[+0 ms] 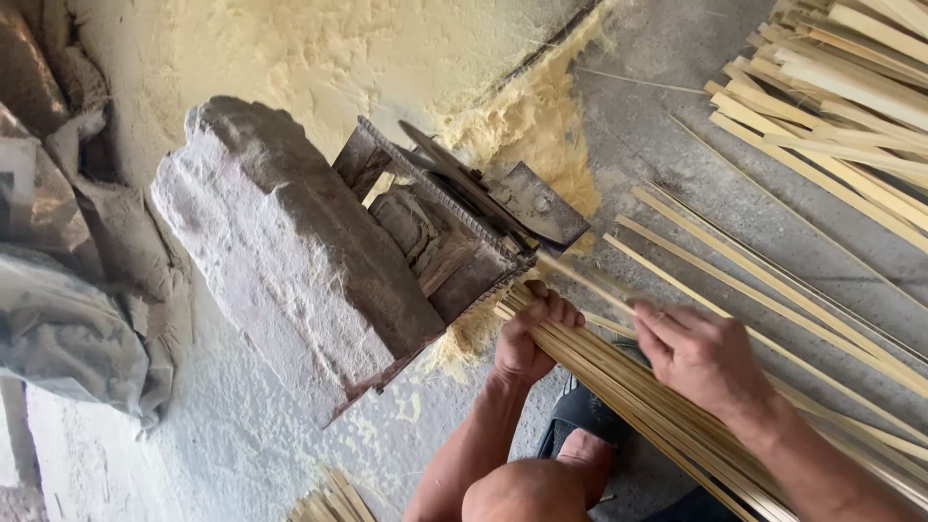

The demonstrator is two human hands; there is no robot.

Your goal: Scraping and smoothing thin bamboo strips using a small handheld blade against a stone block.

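My left hand (527, 338) clamped round bamboo strip bundle (638, 396) at metal jig (454, 227); right hand (701, 358) pinching one strip. Dusty concrete floor (667, 116), sawdust (536, 121), stone block (280, 242), loose strips (841, 68) at the top right of the view.

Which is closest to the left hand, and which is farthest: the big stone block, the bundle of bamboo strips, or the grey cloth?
1. Bundle of bamboo strips: gripped by the left hand.
2. Stone block: up-left of it.
3. Grey cloth: far left edge.
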